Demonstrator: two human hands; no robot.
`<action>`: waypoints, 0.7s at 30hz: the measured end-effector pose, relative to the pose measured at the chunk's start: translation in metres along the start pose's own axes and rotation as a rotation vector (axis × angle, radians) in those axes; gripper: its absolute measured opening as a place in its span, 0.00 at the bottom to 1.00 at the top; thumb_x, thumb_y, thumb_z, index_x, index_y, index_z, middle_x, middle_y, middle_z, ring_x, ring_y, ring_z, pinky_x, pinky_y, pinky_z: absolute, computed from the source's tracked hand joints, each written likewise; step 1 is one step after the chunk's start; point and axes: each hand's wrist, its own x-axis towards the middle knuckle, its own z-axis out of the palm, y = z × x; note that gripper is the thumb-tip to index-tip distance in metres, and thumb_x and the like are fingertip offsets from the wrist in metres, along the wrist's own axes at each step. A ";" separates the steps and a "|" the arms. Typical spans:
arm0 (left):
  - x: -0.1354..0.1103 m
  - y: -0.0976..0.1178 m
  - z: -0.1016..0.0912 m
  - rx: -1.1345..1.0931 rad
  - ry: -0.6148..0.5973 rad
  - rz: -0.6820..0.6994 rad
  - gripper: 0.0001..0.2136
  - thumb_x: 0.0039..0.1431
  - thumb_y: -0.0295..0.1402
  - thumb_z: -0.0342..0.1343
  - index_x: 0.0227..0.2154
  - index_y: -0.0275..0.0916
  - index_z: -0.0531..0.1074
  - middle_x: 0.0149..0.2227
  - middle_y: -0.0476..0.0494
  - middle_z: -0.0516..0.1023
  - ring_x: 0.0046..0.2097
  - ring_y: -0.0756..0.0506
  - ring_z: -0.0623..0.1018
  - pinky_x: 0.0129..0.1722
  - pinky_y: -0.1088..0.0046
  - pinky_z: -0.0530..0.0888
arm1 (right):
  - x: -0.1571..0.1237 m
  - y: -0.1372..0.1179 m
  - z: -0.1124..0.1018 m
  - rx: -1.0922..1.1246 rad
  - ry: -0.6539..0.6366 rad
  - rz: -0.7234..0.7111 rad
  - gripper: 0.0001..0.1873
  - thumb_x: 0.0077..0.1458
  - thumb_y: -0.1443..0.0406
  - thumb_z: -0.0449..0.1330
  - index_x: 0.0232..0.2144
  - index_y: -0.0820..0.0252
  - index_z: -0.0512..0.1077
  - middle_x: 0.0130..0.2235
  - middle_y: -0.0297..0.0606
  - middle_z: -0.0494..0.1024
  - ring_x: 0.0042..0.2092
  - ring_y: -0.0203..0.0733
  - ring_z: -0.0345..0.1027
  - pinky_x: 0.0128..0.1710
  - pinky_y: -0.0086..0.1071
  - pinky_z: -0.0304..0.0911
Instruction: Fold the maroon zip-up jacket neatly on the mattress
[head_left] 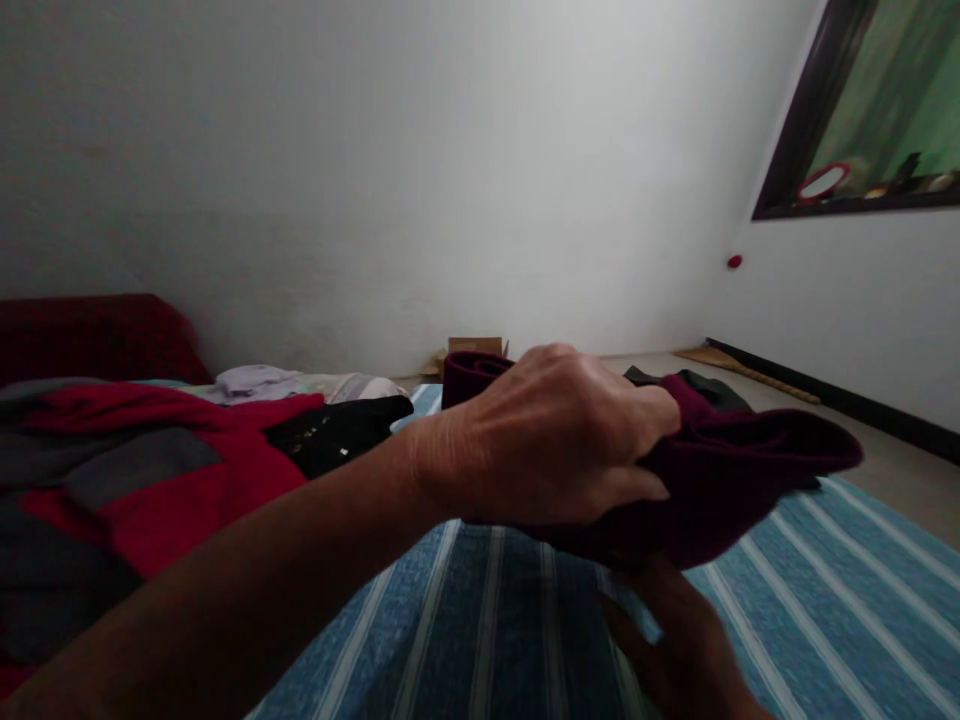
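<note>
My left hand (555,440) reaches across from the lower left, closed on a folded maroon garment (720,490) held above the bed. One end of the cloth is rolled over to the left of the hand, and the other flares out as a loose fold to the right. Below it, my right hand (682,630) is slightly blurred, thumb and fingers apart. Its fingertips meet the garment's underside, where they are partly hidden. A blue bedsheet (517,600) with white stripes lies beneath both hands.
Red and grey clothing (195,470) is heaped at left, beside a black garment (345,430) and a pale folded cloth (259,383). Dark green cloth (709,388) lies behind the maroon one. A cardboard box (475,346) stands near the wall; a window (877,110) is upper right.
</note>
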 end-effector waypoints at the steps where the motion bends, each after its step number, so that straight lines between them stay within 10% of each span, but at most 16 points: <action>1: -0.001 0.007 -0.001 0.013 0.007 0.022 0.10 0.54 0.39 0.57 0.22 0.40 0.67 0.20 0.52 0.68 0.26 0.51 0.70 0.25 0.76 0.62 | -0.002 0.003 -0.022 -0.032 0.008 0.176 0.13 0.55 0.57 0.56 0.39 0.57 0.71 0.36 0.40 0.78 0.34 0.43 0.73 0.31 0.32 0.70; 5: 0.001 0.028 -0.003 -0.023 0.034 0.051 0.11 0.55 0.40 0.56 0.24 0.40 0.67 0.21 0.52 0.69 0.27 0.51 0.71 0.25 0.76 0.62 | 0.001 0.020 -0.101 0.005 0.068 0.711 0.31 0.39 0.48 0.65 0.44 0.57 0.69 0.40 0.44 0.77 0.39 0.52 0.73 0.31 0.36 0.70; 9: 0.008 0.044 -0.002 -0.116 0.012 0.108 0.11 0.54 0.42 0.57 0.25 0.39 0.68 0.21 0.53 0.69 0.26 0.52 0.71 0.25 0.76 0.61 | 0.003 0.037 -0.126 0.593 -0.141 0.773 0.47 0.29 0.46 0.67 0.52 0.57 0.65 0.46 0.47 0.74 0.44 0.55 0.71 0.37 0.43 0.69; 12: 0.015 0.055 -0.001 -0.159 -0.023 0.148 0.12 0.53 0.43 0.58 0.24 0.39 0.68 0.20 0.53 0.69 0.25 0.52 0.70 0.24 0.76 0.60 | -0.002 0.036 -0.124 0.792 -0.278 0.794 0.39 0.27 0.50 0.68 0.45 0.57 0.71 0.43 0.46 0.76 0.42 0.55 0.71 0.39 0.45 0.69; 21: 0.059 0.040 0.009 -0.194 -0.018 0.102 0.11 0.51 0.39 0.59 0.24 0.37 0.68 0.21 0.54 0.67 0.26 0.53 0.68 0.26 0.77 0.62 | 0.019 -0.002 -0.154 0.642 0.020 1.086 0.21 0.42 0.55 0.63 0.38 0.60 0.72 0.36 0.44 0.78 0.35 0.55 0.73 0.33 0.43 0.71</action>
